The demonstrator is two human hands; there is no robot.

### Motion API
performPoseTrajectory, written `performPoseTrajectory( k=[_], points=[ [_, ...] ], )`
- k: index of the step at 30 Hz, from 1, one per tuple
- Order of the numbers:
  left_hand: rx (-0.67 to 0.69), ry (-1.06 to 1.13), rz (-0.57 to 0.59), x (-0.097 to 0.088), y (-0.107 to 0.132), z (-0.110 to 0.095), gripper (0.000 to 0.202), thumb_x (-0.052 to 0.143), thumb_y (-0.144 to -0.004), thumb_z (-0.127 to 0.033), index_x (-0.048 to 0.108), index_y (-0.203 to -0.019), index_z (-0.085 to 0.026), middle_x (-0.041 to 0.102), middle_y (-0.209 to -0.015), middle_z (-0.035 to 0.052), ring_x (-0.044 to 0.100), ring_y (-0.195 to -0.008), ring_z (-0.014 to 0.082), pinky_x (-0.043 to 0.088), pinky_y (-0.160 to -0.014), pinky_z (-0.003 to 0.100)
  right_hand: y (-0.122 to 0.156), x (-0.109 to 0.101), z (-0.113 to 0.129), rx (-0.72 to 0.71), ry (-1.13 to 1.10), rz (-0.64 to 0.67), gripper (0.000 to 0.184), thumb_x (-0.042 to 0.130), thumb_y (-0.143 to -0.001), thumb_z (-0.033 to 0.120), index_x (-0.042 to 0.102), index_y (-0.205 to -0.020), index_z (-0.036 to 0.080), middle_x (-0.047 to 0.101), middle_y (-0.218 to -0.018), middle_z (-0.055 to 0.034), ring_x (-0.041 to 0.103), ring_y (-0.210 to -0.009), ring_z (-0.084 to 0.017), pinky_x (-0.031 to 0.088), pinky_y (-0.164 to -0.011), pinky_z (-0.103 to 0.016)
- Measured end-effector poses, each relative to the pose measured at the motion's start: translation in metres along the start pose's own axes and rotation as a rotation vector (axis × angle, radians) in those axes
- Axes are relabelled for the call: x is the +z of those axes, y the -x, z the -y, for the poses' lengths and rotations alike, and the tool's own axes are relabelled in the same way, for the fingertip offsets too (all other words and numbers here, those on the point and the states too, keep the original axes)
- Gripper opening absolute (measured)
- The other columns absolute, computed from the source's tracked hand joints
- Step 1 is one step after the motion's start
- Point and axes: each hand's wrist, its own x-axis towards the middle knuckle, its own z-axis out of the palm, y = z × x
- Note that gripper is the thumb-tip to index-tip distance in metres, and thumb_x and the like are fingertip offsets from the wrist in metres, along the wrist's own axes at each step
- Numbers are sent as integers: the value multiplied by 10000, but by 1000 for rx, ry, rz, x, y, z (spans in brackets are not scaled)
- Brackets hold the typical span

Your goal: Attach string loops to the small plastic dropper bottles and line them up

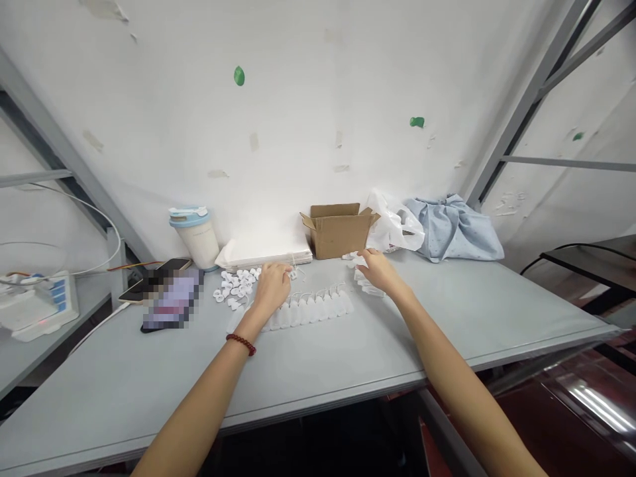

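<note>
My left hand [271, 286] rests on the grey table [124, 384], its fingers curled and pinched on a small white piece with a thin string beside a scatter of several small white round parts [234, 283]. In front of it lies a row of several small white pouches [311, 309] with loops. My right hand [378, 268] reaches forward to a small pile of clear little bags [365, 285] near a brown cardboard box [338, 230]; its fingers curl over white pieces, and what they hold is hidden.
A stack of white sheets [263, 252] lies by the wall. A lidded white cup [195, 235] and phones [171, 298] sit at the left. A white plastic bag [395, 225] and blue cloth [454, 228] lie at the back right. Metal frame struts rise on both sides.
</note>
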Motion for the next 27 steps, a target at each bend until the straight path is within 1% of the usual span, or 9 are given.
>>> performPoseTrajectory(
  k=[5,9,12,15,19,21,23,25,27],
  points=[
    [27,-31,48,8,-6,-1,331,388,-773,-92,682,-916,-143,679,-1018,82,533,-1016,245,385,-921,381,-4,3,-8,-30,28,32,406,491,-833,79,486,-1238,113,520,-1250,-141,462,-1140,-279,374,-910,-343],
    [59,-66,101,16,-15,-7,308,417,-751,-111,696,-874,-155,683,-951,105,514,-1002,277,376,-891,409,-6,6,-11,-28,35,64,368,468,-845,80,533,-1204,128,547,-1214,-143,496,-1102,-265,375,-906,-344],
    [68,-90,142,20,-20,-10,286,430,-721,-116,706,-788,-156,677,-905,144,509,-983,305,382,-845,425,-7,7,-12,-17,29,81,336,464,-846,88,572,-1162,118,560,-1192,-154,505,-1094,-268,370,-907,-344],
    [51,-99,172,22,-24,-11,243,454,-690,-130,696,-681,-157,672,-851,174,513,-963,330,386,-809,439,-7,8,-12,-14,9,93,332,461,-843,87,586,-1148,129,561,-1206,-139,498,-1118,-255,366,-908,-317],
    [17,-59,193,20,-29,-10,228,471,-684,-156,663,-561,-162,671,-747,179,528,-943,353,384,-807,456,-6,7,-11,-5,-12,103,375,431,-831,45,570,-1169,132,576,-1191,-135,505,-1118,-242,370,-890,-299],
    [-4,-20,182,16,-31,-10,235,463,-695,-161,689,-632,-161,687,-789,164,535,-953,353,384,-827,463,-6,8,-10,2,-20,107,407,416,-817,16,562,-1177,137,587,-1172,-134,513,-1109,-235,374,-878,-291],
    [-27,26,156,9,-33,-10,272,448,-709,-162,713,-770,-159,698,-898,144,539,-986,341,384,-860,459,-5,8,-10,10,-30,110,429,404,-803,-8,559,-1178,132,593,-1161,-139,520,-1100,-232,376,-872,-290],
    [-54,79,125,0,-32,-10,315,433,-721,-168,710,-870,-157,696,-982,123,549,-1010,318,393,-886,437,-5,9,-9,19,-40,103,445,396,-792,-24,551,-1184,118,588,-1162,-150,520,-1096,-237,377,-869,-294],
    [-84,137,98,-12,-28,-9,329,426,-734,-184,703,-910,-154,697,-1010,102,583,-986,281,421,-881,395,-6,9,-8,28,-54,86,451,400,-782,-34,541,-1189,100,583,-1157,-165,514,-1098,-246,378,-865,-302]
  ],
)
